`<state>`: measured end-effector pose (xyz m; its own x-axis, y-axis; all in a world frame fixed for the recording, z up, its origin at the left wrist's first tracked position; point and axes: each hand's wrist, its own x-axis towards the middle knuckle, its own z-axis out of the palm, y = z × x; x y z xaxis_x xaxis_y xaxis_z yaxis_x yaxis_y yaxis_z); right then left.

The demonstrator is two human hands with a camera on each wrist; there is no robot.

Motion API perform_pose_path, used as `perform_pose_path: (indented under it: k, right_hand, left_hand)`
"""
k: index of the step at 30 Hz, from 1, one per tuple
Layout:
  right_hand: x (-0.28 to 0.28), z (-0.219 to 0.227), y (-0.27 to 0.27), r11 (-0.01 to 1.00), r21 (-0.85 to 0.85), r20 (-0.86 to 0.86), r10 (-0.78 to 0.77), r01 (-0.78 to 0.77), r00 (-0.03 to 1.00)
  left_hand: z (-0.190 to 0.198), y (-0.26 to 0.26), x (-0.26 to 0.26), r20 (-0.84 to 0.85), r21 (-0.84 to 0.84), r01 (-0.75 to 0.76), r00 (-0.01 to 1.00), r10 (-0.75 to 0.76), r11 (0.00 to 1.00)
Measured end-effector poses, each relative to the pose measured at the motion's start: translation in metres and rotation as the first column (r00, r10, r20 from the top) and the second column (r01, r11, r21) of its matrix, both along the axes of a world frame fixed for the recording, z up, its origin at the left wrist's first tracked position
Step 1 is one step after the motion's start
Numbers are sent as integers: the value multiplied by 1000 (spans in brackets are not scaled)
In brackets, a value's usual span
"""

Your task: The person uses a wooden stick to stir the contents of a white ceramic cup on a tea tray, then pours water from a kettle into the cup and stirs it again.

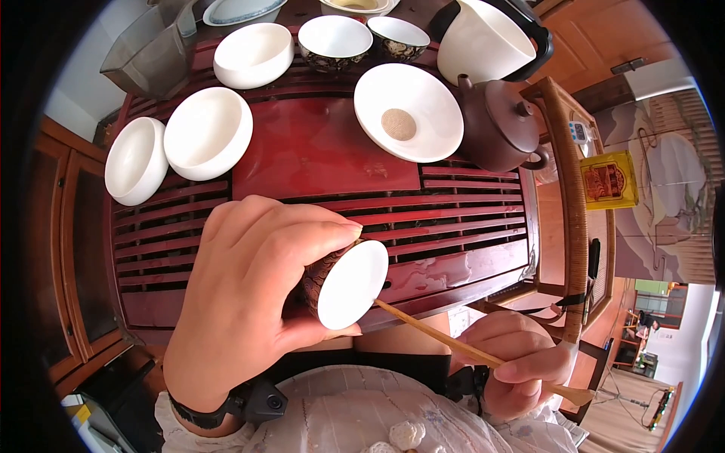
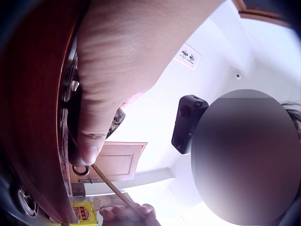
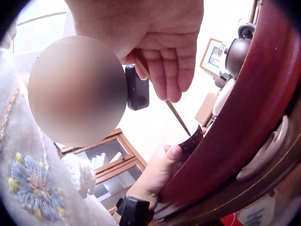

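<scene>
Over the near edge of the tabletop (image 1: 325,155), within the left hand (image 1: 249,279), a cup (image 1: 353,285) is tilted, mouth toward the person and the right hand (image 1: 517,362), base toward the left palm. Thumb and fingers grip its sides, seemingly to leave the mouth uncovered. The right hand pinches a stick (image 1: 434,334), its long axis slanting up to the cup's rim, likely gripped well back to keep fingers off the cup; whether the tip touches is unclear. Beyond both hands stand bowls (image 1: 208,134) and, rightward, a teapot (image 1: 498,128).
</scene>
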<state>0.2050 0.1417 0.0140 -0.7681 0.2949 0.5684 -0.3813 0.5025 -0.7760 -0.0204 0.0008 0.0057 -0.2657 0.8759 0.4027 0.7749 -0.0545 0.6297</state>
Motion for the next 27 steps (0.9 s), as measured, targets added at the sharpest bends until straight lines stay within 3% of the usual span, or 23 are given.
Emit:
perform_pose_path:
  k: [4, 6, 9, 16, 27]
  right_hand:
    - [2, 2, 0, 998, 37, 59, 40, -42, 997]
    - [5, 0, 5, 999, 43, -107, 35, -31, 994]
    - [0, 4, 9, 994, 83, -33, 80, -77, 996]
    - [-6, -4, -1, 995, -27, -43, 91, -92, 995]
    - [-13, 5, 3, 996, 27, -21, 83, -82, 996]
  left_hand:
    - [0, 0, 0, -1, -8, -9, 1000, 9, 1000]
    - [0, 0, -1, 0, -10, -7, 1000, 7, 1000]
    - [0, -1, 0, 1, -15, 1, 1000, -1, 1000]
    - [0, 0, 0, 3, -4, 4, 1000, -4, 1000]
    - [0, 0, 0, 8, -6, -2, 1000, 2, 1000]
